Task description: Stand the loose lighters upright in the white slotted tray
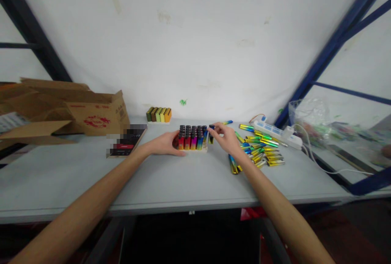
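Several lighters with black tops stand upright in rows in a white tray at the middle of the table. Their bodies run from red through purple to blue and yellow. My left hand grips the left side of this group, thumb along the front and fingers partly hidden behind. At the right end of the tray, my right hand pinches a single dark lighter upright between thumb and fingers. Close to that hand lies a loose pile of shiny gold, green and blue lighters.
Farther back stands a second tray of green, brown and yellow lighters. An open cardboard box and a dark flat box are on the left. A white power strip with cables lies behind the pile, and blue shelf posts rise at right.
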The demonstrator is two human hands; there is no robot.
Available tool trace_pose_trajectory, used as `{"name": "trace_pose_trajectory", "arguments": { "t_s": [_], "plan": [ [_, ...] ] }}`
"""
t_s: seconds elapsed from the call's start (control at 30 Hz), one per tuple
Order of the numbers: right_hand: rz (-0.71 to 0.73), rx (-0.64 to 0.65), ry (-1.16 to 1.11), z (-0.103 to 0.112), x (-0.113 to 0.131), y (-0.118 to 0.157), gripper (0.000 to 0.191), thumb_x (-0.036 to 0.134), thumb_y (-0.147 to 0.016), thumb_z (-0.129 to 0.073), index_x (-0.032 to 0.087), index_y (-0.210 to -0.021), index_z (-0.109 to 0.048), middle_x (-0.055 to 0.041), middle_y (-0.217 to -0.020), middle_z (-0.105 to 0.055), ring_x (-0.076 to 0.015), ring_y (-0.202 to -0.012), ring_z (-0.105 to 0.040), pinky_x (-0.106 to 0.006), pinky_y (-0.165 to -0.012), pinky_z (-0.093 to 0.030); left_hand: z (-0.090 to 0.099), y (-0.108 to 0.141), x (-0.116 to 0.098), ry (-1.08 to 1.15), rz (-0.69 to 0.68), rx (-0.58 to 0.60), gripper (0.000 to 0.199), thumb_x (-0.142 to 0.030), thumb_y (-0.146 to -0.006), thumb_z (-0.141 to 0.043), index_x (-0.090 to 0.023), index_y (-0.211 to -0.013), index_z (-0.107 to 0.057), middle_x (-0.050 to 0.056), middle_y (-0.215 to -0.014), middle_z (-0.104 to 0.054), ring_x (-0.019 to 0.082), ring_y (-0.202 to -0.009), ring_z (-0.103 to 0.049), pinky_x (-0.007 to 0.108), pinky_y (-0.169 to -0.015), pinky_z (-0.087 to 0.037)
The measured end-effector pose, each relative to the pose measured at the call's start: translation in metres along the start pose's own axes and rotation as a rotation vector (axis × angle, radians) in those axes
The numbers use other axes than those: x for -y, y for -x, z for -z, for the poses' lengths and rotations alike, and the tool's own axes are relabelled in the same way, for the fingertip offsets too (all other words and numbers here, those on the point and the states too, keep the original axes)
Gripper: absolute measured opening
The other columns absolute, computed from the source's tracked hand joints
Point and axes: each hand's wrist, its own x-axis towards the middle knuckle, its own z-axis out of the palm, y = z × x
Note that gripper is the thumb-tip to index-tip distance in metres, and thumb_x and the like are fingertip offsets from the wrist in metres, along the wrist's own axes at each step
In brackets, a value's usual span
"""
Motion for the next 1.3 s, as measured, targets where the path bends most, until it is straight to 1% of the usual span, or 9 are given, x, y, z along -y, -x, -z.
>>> {"name": "trace_pose_trajectory", "arguments": {
  "t_s": [0.07,0.17,0.33,0.5,0.73,0.9,0.97,1.13,1.3],
  "plan": [
    [-0.026,0.023,-0.03,0.001,0.001,0.0,0.04,0.056,-0.095,-0.057,0.017,-0.098,-0.067,-0.0003,-0.069,-0.065,-0.0148,-0.063,-0.06,-0.026,-0.066,-0.049,0.0,0.0,0.0,-0.011,-0.007,-0.002,0.087,-0.068,-0.066,-0.077,-0.017,-0.131,-0.052,0.011,-0.126,-0.07,0.031,-0.109,-0.067,0.035,-0.091,-0.052],
    [-0.003,0.084,0.008,0.002,0.003,0.001,0.037,0.054,-0.095,-0.059,0.018,-0.098,-0.066,-0.0001,-0.068,-0.068,-0.0145,-0.061,-0.062,-0.025,-0.063,-0.047,0.001,0.001,-0.002,-0.025,-0.005,-0.004,0.089,-0.069,-0.066,-0.077,-0.016,-0.133,-0.051,0.011,-0.125,-0.07,0.03,-0.107,-0.068,0.034,-0.091,-0.052],
    [0.068,0.222,0.072,0.004,-0.001,0.0,0.031,0.047,-0.095,-0.063,0.018,-0.104,-0.065,-0.002,-0.073,-0.073,-0.016,-0.065,-0.067,-0.025,-0.065,-0.048,0.001,0.001,-0.003,-0.022,0.013,-0.001,0.087,-0.069,-0.066,-0.077,-0.016,-0.13,-0.052,0.011,-0.121,-0.071,0.029,-0.104,-0.068,0.033,-0.088,-0.053],
    [0.047,0.256,0.061,0.011,-0.007,-0.002,0.028,0.042,-0.092,-0.069,0.016,-0.101,-0.068,-0.0031,-0.076,-0.074,-0.0161,-0.068,-0.067,-0.025,-0.067,-0.048,0.0,0.001,-0.002,-0.003,0.01,0.0,0.086,-0.069,-0.065,-0.078,-0.016,-0.128,-0.053,0.01,-0.119,-0.071,0.029,-0.103,-0.068,0.034,-0.088,-0.053],
    [0.153,0.368,0.077,0.025,-0.003,-0.006,0.022,0.037,-0.093,-0.069,0.017,-0.098,-0.074,-0.0054,-0.087,-0.074,-0.0156,-0.074,-0.065,-0.025,-0.072,-0.048,0.001,0.0,-0.001,-0.027,0.015,-0.008,0.085,-0.069,-0.064,-0.077,-0.016,-0.126,-0.054,0.01,-0.117,-0.072,0.029,-0.101,-0.068,0.034,-0.085,-0.053],
    [0.024,0.279,0.089,0.01,-0.005,-0.005,0.022,0.037,-0.089,-0.073,0.015,-0.092,-0.07,-0.0036,-0.077,-0.073,-0.0144,-0.067,-0.064,-0.024,-0.066,-0.046,0.001,0.001,-0.003,-0.015,0.021,-0.003,0.085,-0.069,-0.064,-0.078,-0.017,-0.126,-0.054,0.01,-0.117,-0.072,0.029,-0.099,-0.069,0.034,-0.083,-0.053],
    [-0.036,0.281,0.105,0.002,-0.003,-0.006,0.02,0.034,-0.088,-0.074,0.015,-0.087,-0.068,-0.0032,-0.074,-0.073,-0.0135,-0.063,-0.063,-0.022,-0.062,-0.044,0.001,0.001,-0.005,-0.016,0.03,-0.002,0.085,-0.069,-0.063,-0.078,-0.016,-0.126,-0.054,0.01,-0.117,-0.072,0.029,-0.099,-0.069,0.034,-0.083,-0.053],
    [-0.044,0.327,0.248,-0.007,0.003,-0.008,0.014,0.025,-0.088,-0.074,0.013,-0.085,-0.067,-0.0059,-0.077,-0.073,-0.0135,-0.066,-0.062,-0.022,-0.063,-0.04,0.002,0.001,-0.006,-0.036,0.044,0.003,0.084,-0.07,-0.065,-0.077,-0.017,-0.126,-0.053,0.01,-0.118,-0.072,0.03,-0.103,-0.068,0.035,-0.085,-0.053],
    [-0.016,0.503,0.337,0.007,0.005,-0.005,0.027,0.04,-0.092,-0.07,0.014,-0.084,-0.071,-0.006,-0.076,-0.073,-0.0143,-0.066,-0.061,-0.023,-0.064,-0.039,0.001,0.0,-0.004,-0.03,0.028,0.005,0.083,-0.068,-0.066,-0.076,-0.017,-0.126,-0.053,0.011,-0.122,-0.07,0.03,-0.106,-0.067,0.035,-0.088,-0.052]
  ]
}}
